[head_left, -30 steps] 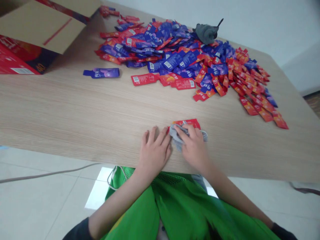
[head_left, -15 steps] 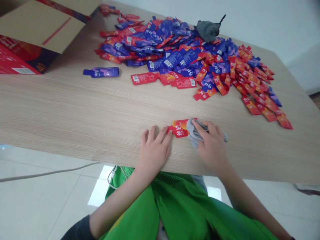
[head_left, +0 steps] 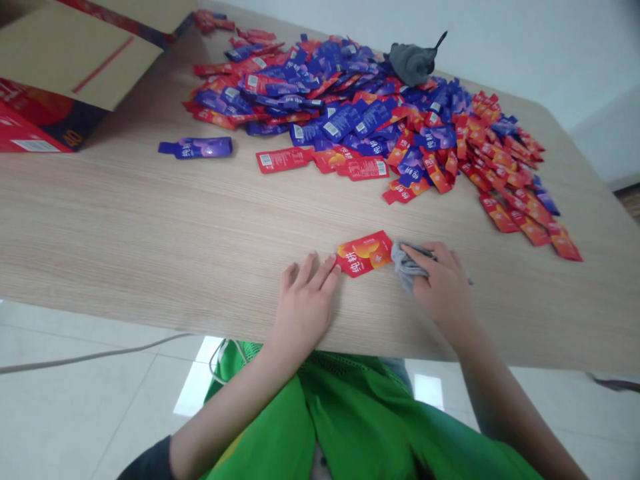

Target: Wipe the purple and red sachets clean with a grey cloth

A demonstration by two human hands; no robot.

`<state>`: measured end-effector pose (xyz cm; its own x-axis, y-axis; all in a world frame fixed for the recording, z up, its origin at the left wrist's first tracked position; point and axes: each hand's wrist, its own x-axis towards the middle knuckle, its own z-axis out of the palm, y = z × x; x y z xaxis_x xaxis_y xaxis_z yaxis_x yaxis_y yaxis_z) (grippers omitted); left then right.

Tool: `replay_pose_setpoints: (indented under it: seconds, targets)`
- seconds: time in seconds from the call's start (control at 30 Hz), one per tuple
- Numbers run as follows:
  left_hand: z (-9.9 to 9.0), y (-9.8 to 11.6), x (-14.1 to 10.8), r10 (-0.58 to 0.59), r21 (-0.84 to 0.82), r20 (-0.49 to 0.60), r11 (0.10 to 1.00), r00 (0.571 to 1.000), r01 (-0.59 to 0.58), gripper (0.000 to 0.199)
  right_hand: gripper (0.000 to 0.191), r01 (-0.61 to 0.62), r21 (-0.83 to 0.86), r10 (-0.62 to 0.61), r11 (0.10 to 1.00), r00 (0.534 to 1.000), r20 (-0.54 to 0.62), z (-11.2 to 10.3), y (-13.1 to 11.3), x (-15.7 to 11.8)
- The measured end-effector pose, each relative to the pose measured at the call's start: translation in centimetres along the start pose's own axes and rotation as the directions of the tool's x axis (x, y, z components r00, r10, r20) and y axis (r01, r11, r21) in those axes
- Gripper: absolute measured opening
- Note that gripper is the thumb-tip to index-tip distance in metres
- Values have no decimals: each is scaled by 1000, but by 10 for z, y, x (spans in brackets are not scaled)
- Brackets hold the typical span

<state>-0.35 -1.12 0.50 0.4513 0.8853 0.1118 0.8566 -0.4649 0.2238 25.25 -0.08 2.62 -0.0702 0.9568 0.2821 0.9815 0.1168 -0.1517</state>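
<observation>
A red and orange pouch lies flat on the wooden table, its narrow spout end at the left under the fingertips of my left hand. The fingers of that hand are spread on the table. My right hand is closed on a grey cloth, just beyond the pouch's right end. The pouch's front, with white characters, is uncovered.
A large heap of red and purple pouches spreads across the far side, with a dark grey bundled cloth on it. One purple pouch lies apart. An open carton stands far left.
My right hand has moved the grey cloth rightward off the pouch, baring its right part. The pouch has tilted, its right end further from me. My left hand has stayed at the spout end.
</observation>
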Motion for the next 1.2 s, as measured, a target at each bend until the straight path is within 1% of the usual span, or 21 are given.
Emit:
replay_pose_setpoints:
  seconds: [0.07, 0.1, 0.13, 0.17, 0.23, 0.3, 0.37, 0.43, 0.53, 0.6, 0.67, 0.77, 0.87, 0.93, 1.0, 1.1, 1.2]
  targets:
    - [0, -2, 0, 20, 7, 2, 1000, 1000, -20, 51, 57, 14, 88, -6, 996, 996, -90, -4, -16, 10]
    - [-1, -3, -1, 24, 11, 1, 1000, 1000, -24, 52, 58, 50, 125, -35, 991, 993, -116, -5, -27, 14]
    - [-1, -3, -1, 27, 12, 3, 1000, 1000, -27, 52, 59, 100, 148, -83, 984, 990, -117, -3, -39, 18]
    - [-1, -4, -2, 29, 9, 5, 1000, 1000, -29, 52, 60, 157, 158, -143, 975, 985, -92, 0, -50, 21]
    - [-2, -3, -4, 26, -4, 17, 1000, 1000, -26, 52, 61, 250, 143, -254, 958, 967, 16, 11, -69, 24]
    - [-3, 0, -5, 13, -16, 24, 1000, 1000, -12, 54, 60, 274, 86, -283, 958, 952, 118, 24, -74, 23]
    - [-2, 3, -7, -7, -18, 16, 1000, 1000, 7, 56, 58, 230, 5, -228, 973, 961, 155, 35, -67, 20]
    - [-1, 6, -7, -21, -11, 6, 1000, 1000, 21, 55, 58, 148, -56, -139, 987, 981, 138, 39, -50, 16]
    - [2, 8, -7, -23, 1, 4, 1000, 1000, 23, 53, 57, 56, -76, -48, 996, 993, 103, 37, -24, 15]
    - [3, 7, -7, -18, 6, 9, 1000, 1000, 18, 53, 58, 55, -62, -49, 997, 993, 104, 31, -16, 18]
    - [3, 6, -7, -12, 7, 9, 1000, 1000, 12, 53, 61, 84, -42, -80, 996, 993, 86, 24, -19, 22]
    - [4, 6, -7, -9, 9, 11, 1000, 1000, 9, 53, 67, 168, 15, -169, 986, 985, 45, 18, -41, 24]
    - [4, 6, -8, -23, 15, 24, 1000, 999, 23, 53, 63, 281, 58, -286, 958, 953, 104, 22, -62, 20]
    - [5, 6, -8, -33, 14, 32, 999, 999, 32, 53, 60, 287, 39, -290, 957, 945, 151, 28, -62, 16]
    - [5, 5, -9, -32, 9, 40, 999, 999, 32, 52, 60, 212, 4, -210, 977, 965, 155, 33, -47, 14]
    - [4, 3, -6, -30, -3, 33, 1000, 999, 30, 48, 62, 80, 18, -82, 997, 986, 144, 33, -10, 16]
    - [-4, 4, 4, -50, -23, 1, 998, 999, 50, 38, 63, 47, 117, -62, 992, 990, 123, 27, 17, 18]
